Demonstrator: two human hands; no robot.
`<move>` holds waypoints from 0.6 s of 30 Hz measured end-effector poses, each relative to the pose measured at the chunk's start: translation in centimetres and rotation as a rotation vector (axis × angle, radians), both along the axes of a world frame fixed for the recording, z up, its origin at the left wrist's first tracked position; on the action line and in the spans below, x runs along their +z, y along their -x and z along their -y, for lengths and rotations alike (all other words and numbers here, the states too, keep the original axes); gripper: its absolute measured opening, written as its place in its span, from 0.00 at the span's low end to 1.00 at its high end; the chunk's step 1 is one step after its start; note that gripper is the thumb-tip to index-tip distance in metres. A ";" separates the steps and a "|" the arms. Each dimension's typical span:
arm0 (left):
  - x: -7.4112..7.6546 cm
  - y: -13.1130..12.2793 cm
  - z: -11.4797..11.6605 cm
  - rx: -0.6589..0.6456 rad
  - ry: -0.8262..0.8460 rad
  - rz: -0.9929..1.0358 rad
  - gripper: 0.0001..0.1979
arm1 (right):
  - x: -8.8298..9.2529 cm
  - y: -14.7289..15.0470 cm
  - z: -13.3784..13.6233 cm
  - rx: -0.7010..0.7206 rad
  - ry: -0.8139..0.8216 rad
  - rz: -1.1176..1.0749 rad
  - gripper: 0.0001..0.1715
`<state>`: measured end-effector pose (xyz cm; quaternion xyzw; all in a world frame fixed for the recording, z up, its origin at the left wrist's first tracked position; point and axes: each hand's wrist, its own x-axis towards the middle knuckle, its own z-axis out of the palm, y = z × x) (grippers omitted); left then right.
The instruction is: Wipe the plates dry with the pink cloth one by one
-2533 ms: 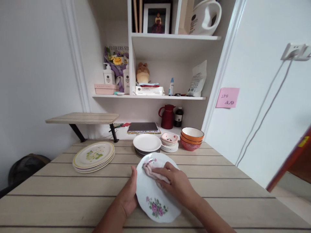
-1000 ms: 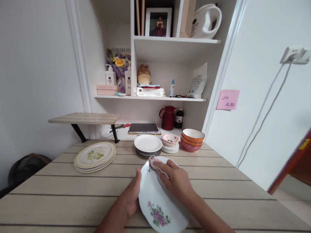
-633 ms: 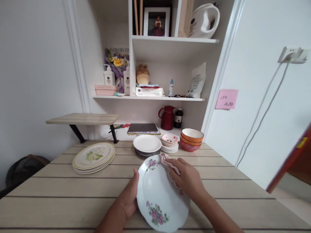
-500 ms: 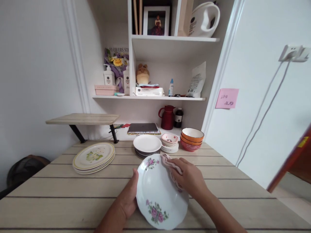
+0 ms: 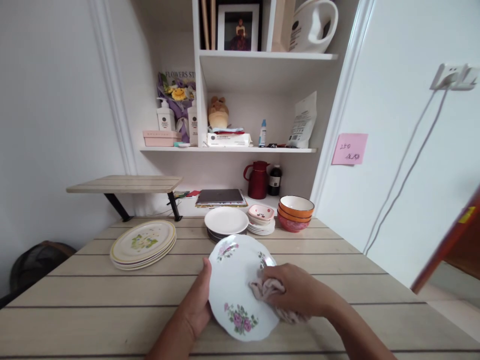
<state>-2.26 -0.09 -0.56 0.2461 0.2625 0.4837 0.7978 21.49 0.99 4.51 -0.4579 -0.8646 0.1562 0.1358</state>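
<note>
A white plate (image 5: 232, 280) with scalloped edge and pink rose prints is tilted up toward me above the table. My left hand (image 5: 200, 300) grips its left rim, thumb on the front and the other fingers hidden behind. Bunched in my right hand (image 5: 290, 287) is a pale pinkish cloth (image 5: 267, 289), pressed against the right part of the plate's face. A loose end of the cloth hangs past the plate's lower right rim.
On the slatted table (image 5: 93, 320) stand a stack of yellow-rimmed plates (image 5: 144, 242), a stack topped by a white plate (image 5: 226, 220), small dishes (image 5: 261, 214) and stacked bowls (image 5: 296, 214). Behind are a laptop (image 5: 220, 196), a red jug (image 5: 257, 180) and a raised wooden shelf (image 5: 125, 184).
My right hand has moved the cloth down from the plate's upper right edge to its right middle. The plate has shifted slightly up; my left hand keeps its hold.
</note>
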 end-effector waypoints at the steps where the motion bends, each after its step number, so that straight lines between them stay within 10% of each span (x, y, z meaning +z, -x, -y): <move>1: 0.0 0.0 0.0 -0.001 -0.004 0.004 0.40 | 0.0 0.2 0.3 0.049 0.009 -0.006 0.09; 10: 0.0 -0.2 -0.2 -0.010 -0.010 0.009 0.42 | -0.6 3.6 1.6 0.329 0.081 -0.120 0.14; 18: 0.2 -0.5 -0.1 -0.051 -0.054 0.032 0.40 | -1.4 6.9 1.7 0.112 -0.190 -0.116 0.17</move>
